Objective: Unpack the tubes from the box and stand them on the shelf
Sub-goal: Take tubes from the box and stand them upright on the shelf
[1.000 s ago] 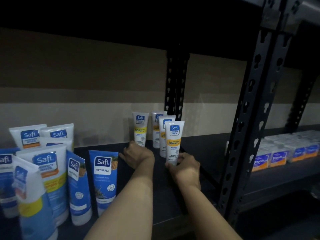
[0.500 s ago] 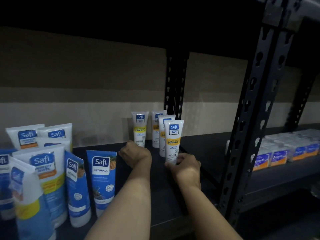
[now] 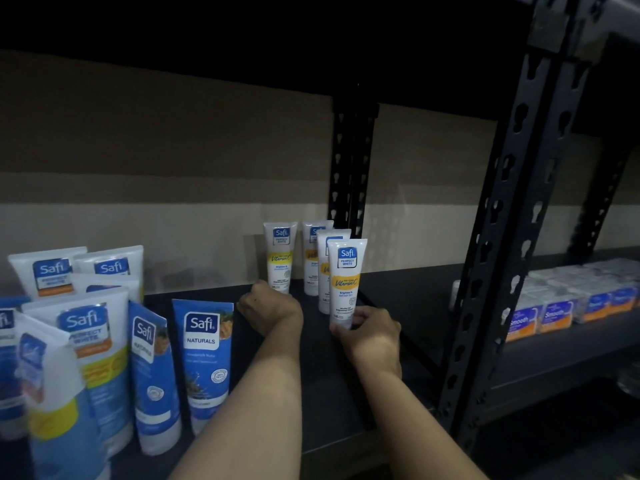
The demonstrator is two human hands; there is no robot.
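Several small white Safi tubes with yellow bands stand cap-down on the dark shelf [image 3: 322, 382]. My right hand [image 3: 370, 336] grips the foot of the front tube [image 3: 346, 271], which stands upright. Two more tubes [image 3: 313, 251] stand close behind it. My left hand [image 3: 273, 310] has its fingers curled at the foot of the back-left tube [image 3: 281, 254], and its fingertips are hidden behind the back of the hand. The box is out of view.
Larger blue and white Safi tubes, among them a Naturals tube [image 3: 204, 351], crowd the shelf's left side. A black perforated upright [image 3: 502, 237] rises at the right, another post [image 3: 349, 168] at the back. Small packets [image 3: 554, 313] fill the neighbouring shelf.
Both hands have stayed at the feet of the same tubes. The left hand has shifted slightly to the left, and the view has drifted a little.
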